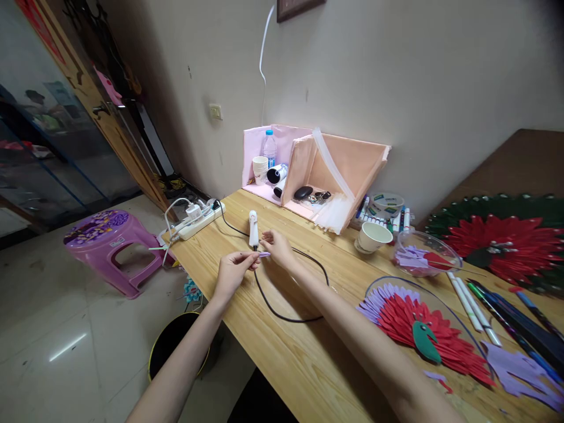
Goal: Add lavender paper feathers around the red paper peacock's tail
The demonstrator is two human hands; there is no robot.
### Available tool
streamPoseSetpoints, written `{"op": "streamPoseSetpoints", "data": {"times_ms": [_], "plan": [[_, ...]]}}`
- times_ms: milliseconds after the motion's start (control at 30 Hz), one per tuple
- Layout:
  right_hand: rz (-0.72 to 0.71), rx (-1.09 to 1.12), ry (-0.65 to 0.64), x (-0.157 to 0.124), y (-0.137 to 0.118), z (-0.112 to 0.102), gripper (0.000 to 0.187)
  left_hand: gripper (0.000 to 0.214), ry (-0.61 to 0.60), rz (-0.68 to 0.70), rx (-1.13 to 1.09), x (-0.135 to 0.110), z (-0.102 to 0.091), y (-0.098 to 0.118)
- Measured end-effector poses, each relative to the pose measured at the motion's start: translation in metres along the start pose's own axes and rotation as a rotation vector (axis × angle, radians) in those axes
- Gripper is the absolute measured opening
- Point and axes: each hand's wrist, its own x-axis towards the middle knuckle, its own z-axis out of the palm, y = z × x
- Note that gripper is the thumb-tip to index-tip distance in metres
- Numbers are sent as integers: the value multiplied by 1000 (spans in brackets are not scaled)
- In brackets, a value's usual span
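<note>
My left hand [235, 271] pinches a small purple foam strip [264, 254] between thumb and fingertips, above the wooden table. My right hand [277, 247] is just beyond it, its fingers curled together beside a white glue gun [253, 230]. Whether those fingers hold anything is hidden. From the glue gun, a black cord [286, 321] loops over the table beneath my forearm. To the right lies a round peacock-like craft piece [432, 326] with red and purple foam petals and a green bird-shaped head.
A power strip [200, 222] sits at the table's left edge. Pink and peach open boxes [341, 158] stand against the wall. A paper cup [373, 237], a clear bowl [427, 252] with foam pieces, and several pens are at right. A pink stool [118, 247] and bin [176, 343] are on the floor.
</note>
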Motion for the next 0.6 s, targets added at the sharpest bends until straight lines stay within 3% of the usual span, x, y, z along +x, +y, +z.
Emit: {"op": "streamPoseSetpoints", "data": {"times_ms": [200, 300, 467, 600], "plan": [[-152, -159, 57, -84, 25, -106, 17, 23, -151, 58, 58, -1, 38, 17], [-166, -287, 175, -135, 41, -161, 18, 21, -261, 47, 42, -2, 67, 25], [26, -454, 332, -206, 76, -235, 20, 23, -411, -15, 50, -7, 122, 30], [337, -555, 456, -252, 109, -266, 22, 26, -594, -29, 98, -13, 164, 36]]}}
